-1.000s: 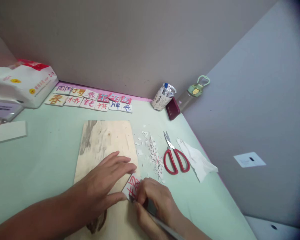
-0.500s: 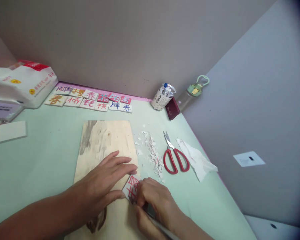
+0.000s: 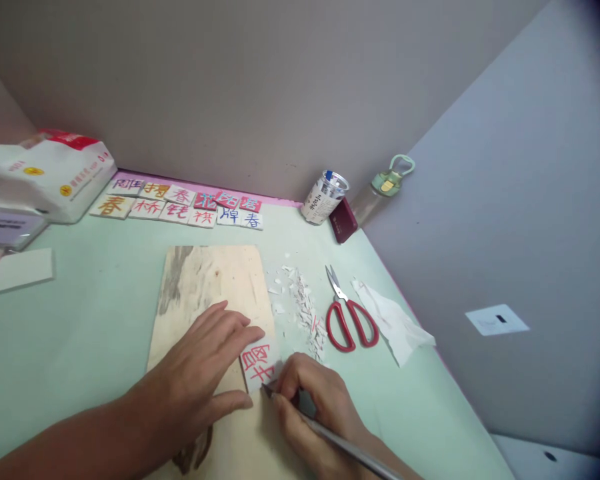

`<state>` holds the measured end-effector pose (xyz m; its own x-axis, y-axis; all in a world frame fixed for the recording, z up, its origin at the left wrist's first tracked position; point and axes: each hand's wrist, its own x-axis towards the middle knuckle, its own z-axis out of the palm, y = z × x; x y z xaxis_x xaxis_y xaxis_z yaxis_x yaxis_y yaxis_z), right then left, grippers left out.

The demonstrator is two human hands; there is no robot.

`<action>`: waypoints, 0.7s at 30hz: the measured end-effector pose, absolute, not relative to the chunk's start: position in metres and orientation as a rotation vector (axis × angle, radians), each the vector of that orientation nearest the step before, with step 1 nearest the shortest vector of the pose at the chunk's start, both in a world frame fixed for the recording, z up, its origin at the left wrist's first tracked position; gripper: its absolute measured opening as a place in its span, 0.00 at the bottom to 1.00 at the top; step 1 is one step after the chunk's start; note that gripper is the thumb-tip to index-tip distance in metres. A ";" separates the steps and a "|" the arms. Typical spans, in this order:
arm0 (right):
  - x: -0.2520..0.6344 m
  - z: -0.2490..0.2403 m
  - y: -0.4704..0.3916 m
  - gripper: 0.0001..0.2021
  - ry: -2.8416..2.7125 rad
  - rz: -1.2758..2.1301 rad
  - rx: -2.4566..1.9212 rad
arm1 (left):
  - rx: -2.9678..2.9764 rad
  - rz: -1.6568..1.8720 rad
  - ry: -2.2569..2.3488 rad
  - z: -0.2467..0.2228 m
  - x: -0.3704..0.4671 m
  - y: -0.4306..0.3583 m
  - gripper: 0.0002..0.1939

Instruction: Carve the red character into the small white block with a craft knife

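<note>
My left hand [image 3: 205, 367] hides part of the wooden board [image 3: 220, 267], cut off below; my right hand [image 3: 320, 400] covers some of the metal tool [image 3: 350, 447]; the white packet [image 3: 55, 183] runs past the left edge; lettering on the maroon case [image 3: 345, 223] is too small.

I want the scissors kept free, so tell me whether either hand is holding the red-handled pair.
No, the red-handled scissors lie on the green tabletop, apart from both the left hand and the right hand.
</note>
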<state>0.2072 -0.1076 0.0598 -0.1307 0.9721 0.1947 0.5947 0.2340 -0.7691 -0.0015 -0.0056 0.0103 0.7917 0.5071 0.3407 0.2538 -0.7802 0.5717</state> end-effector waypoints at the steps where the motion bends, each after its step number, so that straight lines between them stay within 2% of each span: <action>1: 0.207 0.061 -0.107 0.06 -1.804 0.703 -1.455 | 2.479 0.658 0.575 0.011 -0.002 -0.005 0.39; 4: 0.208 0.063 -0.108 0.07 -1.757 0.733 -1.495 | 2.497 0.662 0.569 0.013 -0.004 -0.002 0.38; 10: 0.204 0.062 -0.109 0.08 -1.617 0.846 -1.570 | 2.464 0.626 0.582 0.018 0.000 -0.002 0.25; 21: 0.195 0.049 -0.114 0.10 -1.471 0.828 -1.498 | 2.486 0.687 0.612 0.014 0.000 -0.007 0.22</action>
<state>0.1953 -0.1139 0.0493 0.0867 0.9905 0.1066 0.4229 0.0603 -0.9041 0.0000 -0.0071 0.0141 0.7734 0.5295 0.3486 0.2854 -0.7818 0.5543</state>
